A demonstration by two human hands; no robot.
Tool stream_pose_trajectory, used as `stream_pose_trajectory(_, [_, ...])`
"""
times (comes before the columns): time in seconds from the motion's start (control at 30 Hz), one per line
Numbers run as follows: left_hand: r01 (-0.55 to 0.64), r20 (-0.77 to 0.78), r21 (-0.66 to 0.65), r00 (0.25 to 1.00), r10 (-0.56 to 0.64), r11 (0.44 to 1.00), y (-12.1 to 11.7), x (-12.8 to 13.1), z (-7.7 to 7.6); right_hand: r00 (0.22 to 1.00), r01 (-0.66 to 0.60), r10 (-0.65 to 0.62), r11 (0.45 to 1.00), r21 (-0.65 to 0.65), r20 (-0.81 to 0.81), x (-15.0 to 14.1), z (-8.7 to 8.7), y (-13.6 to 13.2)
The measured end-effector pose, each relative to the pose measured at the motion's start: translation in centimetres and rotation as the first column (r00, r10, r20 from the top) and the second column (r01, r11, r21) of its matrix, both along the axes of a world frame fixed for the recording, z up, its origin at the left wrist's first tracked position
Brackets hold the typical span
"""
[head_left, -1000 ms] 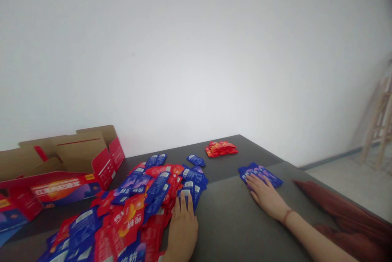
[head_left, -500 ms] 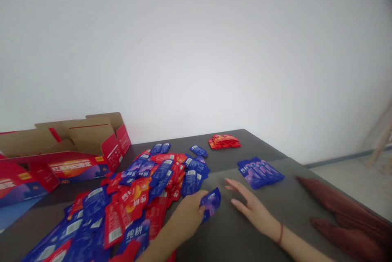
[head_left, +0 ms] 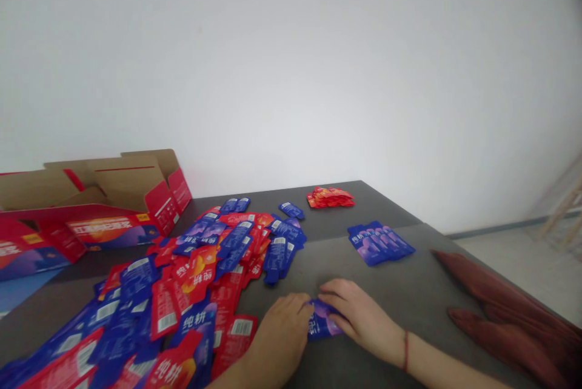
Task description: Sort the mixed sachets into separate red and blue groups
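Observation:
Low over the table's near middle, a small blue-purple pouch (head_left: 322,322) lies between my two hands. My left hand (head_left: 282,333) has its fingers curled at the pouch's left edge, partly covering it. From the other side, my right hand (head_left: 359,319), with a red string on the wrist, grips the pouch between thumb and fingers. Beyond it to the right, several blue pouches (head_left: 381,242) lie overlapped in a neat fanned row. A large mixed heap of red pouches (head_left: 196,272) and blue pouches (head_left: 136,280) spreads to the left of my hands.
Open red printed cartons (head_left: 113,228) stand at the left. Red-orange pouches (head_left: 330,197) are stacked toward the back, with a lone blue pouch (head_left: 291,210) left of them. Dark reddish-brown cloth-like pieces (head_left: 495,316) lie along the right edge. A white wall rises behind.
My left hand has brought the blue pouch down toward the table. The right hand has moved left and closed onto the pouch's other side. The view has tilted slightly downward.

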State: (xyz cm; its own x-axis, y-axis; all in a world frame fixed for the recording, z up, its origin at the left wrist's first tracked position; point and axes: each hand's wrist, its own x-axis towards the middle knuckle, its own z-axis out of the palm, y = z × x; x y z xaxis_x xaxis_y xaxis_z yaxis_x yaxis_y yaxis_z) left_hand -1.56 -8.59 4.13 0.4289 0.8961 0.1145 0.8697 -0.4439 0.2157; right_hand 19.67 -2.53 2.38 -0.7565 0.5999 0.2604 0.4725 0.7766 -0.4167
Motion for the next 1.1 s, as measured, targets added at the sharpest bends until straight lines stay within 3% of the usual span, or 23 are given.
stream_pose_trajectory(0.1, [0.103, -0.108, 0.007, 0.989, -0.102, 0.995, -1.8, -0.7, -2.1, 0.984, -0.124, 0.129, 0.991, -0.048, 0.125, 0.6, 0.4, -0.9])
stream_pose_trajectory(0.2, [0.123, -0.168, 0.044, 0.979, -0.114, 0.991, -2.6, -1.3, -4.0, 0.973, -0.158, 0.173, 0.981, -0.109, 0.154, 1.0, 0.6, -0.9])
stream_pose_trajectory(0.43, [0.139, -0.112, -0.004, 0.984, -0.138, 0.990, -2.6, -1.2, -4.5, 0.975, -0.154, 0.171, 0.980, -0.126, 0.139, 0.6, 0.5, -1.3])
stream_pose_trajectory(0.67, [0.187, -0.098, 0.085, 0.979, -0.179, 0.979, -1.8, 0.4, -6.7, 0.970, -0.075, 0.113, 0.981, -0.180, 0.214, 1.7, 0.0, -3.4])
stream_pose_trajectory(0.9, [0.127, -0.110, 0.014, 0.986, -0.125, 0.992, -1.8, 1.8, -4.4, 0.979, 0.054, -0.031, 0.992, -0.111, 0.199, 5.0, -1.5, -2.4])
stream_pose_trajectory(1.0, [0.065, -0.144, 0.036, 0.988, -0.059, 0.997, -0.8, 3.4, -3.3, 0.984, 0.045, -0.031, 0.996, -0.077, 0.176, 4.8, -1.5, -2.1])
stream_pose_trajectory(1.1, [0.080, -0.183, 0.062, 0.981, -0.068, 0.995, 0.7, 4.7, -2.2, 0.989, 0.052, -0.045, 0.997, -0.048, 0.137, 3.8, -0.7, -1.7])
